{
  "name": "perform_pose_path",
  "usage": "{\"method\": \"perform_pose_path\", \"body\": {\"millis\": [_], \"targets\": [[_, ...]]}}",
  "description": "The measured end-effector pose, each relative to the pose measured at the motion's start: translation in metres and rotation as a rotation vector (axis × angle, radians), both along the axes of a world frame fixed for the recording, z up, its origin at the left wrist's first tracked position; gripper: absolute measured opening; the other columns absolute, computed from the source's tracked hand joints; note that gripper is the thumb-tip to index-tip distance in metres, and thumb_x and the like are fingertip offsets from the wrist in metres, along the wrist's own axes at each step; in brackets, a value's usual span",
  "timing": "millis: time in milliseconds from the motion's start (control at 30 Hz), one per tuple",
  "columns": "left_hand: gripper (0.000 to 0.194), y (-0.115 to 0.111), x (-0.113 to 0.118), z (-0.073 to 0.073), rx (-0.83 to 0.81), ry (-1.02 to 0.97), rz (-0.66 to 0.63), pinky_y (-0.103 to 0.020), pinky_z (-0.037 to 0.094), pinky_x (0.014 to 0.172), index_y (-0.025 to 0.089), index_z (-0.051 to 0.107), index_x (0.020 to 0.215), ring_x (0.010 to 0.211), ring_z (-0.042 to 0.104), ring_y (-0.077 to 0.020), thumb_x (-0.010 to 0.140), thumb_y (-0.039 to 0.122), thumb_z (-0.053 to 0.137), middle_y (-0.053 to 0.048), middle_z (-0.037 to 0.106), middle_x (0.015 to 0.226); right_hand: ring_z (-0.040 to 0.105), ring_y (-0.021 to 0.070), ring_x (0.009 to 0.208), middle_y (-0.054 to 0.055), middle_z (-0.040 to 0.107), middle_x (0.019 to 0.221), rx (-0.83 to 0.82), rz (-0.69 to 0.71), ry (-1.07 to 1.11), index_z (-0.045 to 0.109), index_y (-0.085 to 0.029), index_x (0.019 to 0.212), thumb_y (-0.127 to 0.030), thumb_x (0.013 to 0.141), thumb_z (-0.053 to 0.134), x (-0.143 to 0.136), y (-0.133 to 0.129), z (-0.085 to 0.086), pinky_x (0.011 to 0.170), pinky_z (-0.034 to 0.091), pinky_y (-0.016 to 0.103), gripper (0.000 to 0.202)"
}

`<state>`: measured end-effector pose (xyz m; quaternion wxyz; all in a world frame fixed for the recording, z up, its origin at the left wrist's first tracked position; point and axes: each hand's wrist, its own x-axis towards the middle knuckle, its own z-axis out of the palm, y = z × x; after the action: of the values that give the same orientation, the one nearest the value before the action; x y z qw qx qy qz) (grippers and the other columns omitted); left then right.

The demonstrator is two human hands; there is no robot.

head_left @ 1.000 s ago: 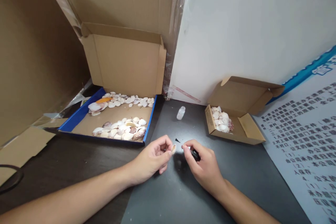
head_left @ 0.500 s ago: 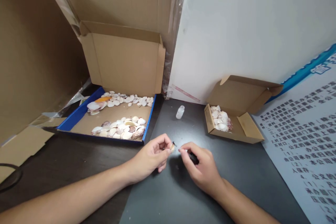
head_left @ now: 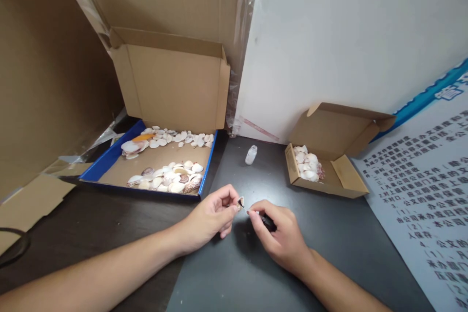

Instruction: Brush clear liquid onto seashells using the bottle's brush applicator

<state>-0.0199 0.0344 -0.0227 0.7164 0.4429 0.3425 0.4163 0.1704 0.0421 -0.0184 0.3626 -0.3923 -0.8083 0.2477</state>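
My left hand (head_left: 215, 212) pinches a small seashell (head_left: 240, 204) between thumb and fingers; a dark patch shows on the shell. Just to the right, my right hand (head_left: 281, 234) is closed, its thumb and forefinger pressed together on a thin, light-coloured thing that points at the shell. Part of a black object (head_left: 269, 224) shows under the curled fingers of that hand; its kind is hidden. Both hands are above the dark grey table mat (head_left: 234, 273). A small whitish bottle (head_left: 251, 155) without a visible cap stands beyond them.
At the left, an open blue-edged cardboard box (head_left: 146, 190) holds many shells (head_left: 175, 178) in groups. A smaller open carton (head_left: 343, 175) with white shells (head_left: 306, 163) is at the right. A white board (head_left: 329, 34) rises behind, and a printed sheet (head_left: 420, 204) lies at the right edge.
The shell has turned slightly in my left hand, showing more of its dark patch. My right fingertips have moved a little left, bringing the thin thing close to the shell.
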Motion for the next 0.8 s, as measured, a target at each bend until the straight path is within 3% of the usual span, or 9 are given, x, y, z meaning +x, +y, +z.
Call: {"method": "perform_pose_path", "body": {"millis": [133, 333, 500, 800], "targets": [[0.027, 0.0002, 0.0002, 0.0005, 0.005, -0.013, -0.009, -0.017, 0.034, 0.043, 0.02, 0.047, 0.083, 0.041, 0.033, -0.0014, 0.087, 0.039, 0.065, 0.01, 0.042, 0.064, 0.051, 0.0109, 0.052, -0.001, 0.058, 0.062, -0.003, -0.057, 0.008, 0.06, -0.018, 0.081, -0.025, 0.095, 0.049, 0.0002, -0.0012, -0.0003, 0.053, 0.039, 0.022, 0.019], [0.029, -0.0007, 0.0006, 0.0008, 0.001, -0.003, -0.002, -0.017, 0.034, 0.043, 0.02, 0.046, 0.082, 0.041, 0.033, -0.0016, 0.086, 0.04, 0.067, 0.01, 0.042, 0.064, 0.05, 0.0107, 0.051, -0.002, 0.057, 0.061, -0.002, -0.043, 0.002, 0.06, -0.019, 0.082, -0.025, 0.094, 0.05, 0.0, -0.0009, -0.0002, 0.051, 0.039, 0.021, 0.017], [0.029, -0.0003, -0.0004, -0.001, 0.004, -0.002, -0.014, -0.017, 0.035, 0.043, 0.02, 0.045, 0.081, 0.042, 0.034, -0.0015, 0.086, 0.039, 0.066, 0.01, 0.042, 0.065, 0.051, 0.0112, 0.052, -0.001, 0.058, 0.062, 0.019, 0.05, -0.001, 0.059, -0.019, 0.081, -0.024, 0.093, 0.051, -0.0002, -0.0015, 0.0001, 0.054, 0.04, 0.022, 0.015], [0.027, -0.0001, -0.0005, -0.0001, 0.005, -0.014, -0.019, -0.017, 0.035, 0.043, 0.02, 0.046, 0.082, 0.041, 0.033, -0.0016, 0.087, 0.038, 0.065, 0.01, 0.041, 0.062, 0.055, 0.0134, 0.064, 0.001, 0.06, 0.072, -0.036, 0.042, -0.004, 0.057, -0.019, 0.083, -0.023, 0.097, 0.045, 0.0009, -0.0005, 0.0001, 0.062, 0.04, 0.024, 0.018]]}}
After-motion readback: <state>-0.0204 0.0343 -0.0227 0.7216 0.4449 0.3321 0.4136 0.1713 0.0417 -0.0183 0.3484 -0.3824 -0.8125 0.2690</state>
